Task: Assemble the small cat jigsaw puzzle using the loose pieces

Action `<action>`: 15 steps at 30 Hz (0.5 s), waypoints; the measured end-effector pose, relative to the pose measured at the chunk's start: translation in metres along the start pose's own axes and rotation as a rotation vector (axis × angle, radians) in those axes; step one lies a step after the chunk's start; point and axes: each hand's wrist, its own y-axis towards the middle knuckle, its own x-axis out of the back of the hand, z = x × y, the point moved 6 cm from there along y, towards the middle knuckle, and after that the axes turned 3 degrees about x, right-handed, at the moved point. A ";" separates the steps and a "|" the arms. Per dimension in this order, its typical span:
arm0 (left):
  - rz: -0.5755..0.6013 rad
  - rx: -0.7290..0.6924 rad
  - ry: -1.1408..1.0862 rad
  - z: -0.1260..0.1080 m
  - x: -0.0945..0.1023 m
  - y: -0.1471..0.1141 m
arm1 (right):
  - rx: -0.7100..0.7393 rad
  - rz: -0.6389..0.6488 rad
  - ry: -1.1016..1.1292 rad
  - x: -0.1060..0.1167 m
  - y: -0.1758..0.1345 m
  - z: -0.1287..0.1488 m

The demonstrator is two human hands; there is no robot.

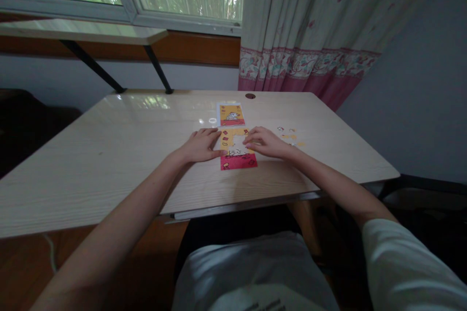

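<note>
A partly filled jigsaw puzzle [239, 161] lies on the table, yellow above and red below, with a pale gap in its upper middle and bits of a white animal figure. My left hand [200, 146] rests on its left edge, fingers stretched out and thumb apart. Over the right side of the gap, my right hand [265, 143] has thumb and fingertips drawn together in a pinch; what they hold is too small to make out. Just beyond the puzzle sits a picture card [232, 115] with a similar yellow and red design. Several loose puzzle pieces [290, 136] are scattered right of my right hand.
The pale wooden table [120, 155] has its front edge close to my body. A raised shelf [83, 30] on black struts stands at the back left. Near the far edge is a round cable hole [250, 96]. A curtain [292, 24] hangs behind, beside the window.
</note>
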 end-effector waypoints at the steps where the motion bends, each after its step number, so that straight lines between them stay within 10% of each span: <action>1: 0.000 0.002 0.000 0.000 0.000 0.000 | 0.050 0.037 -0.018 -0.003 0.000 0.005; 15: -0.010 0.000 0.015 0.000 -0.001 0.000 | 0.221 0.223 -0.247 -0.019 0.000 0.027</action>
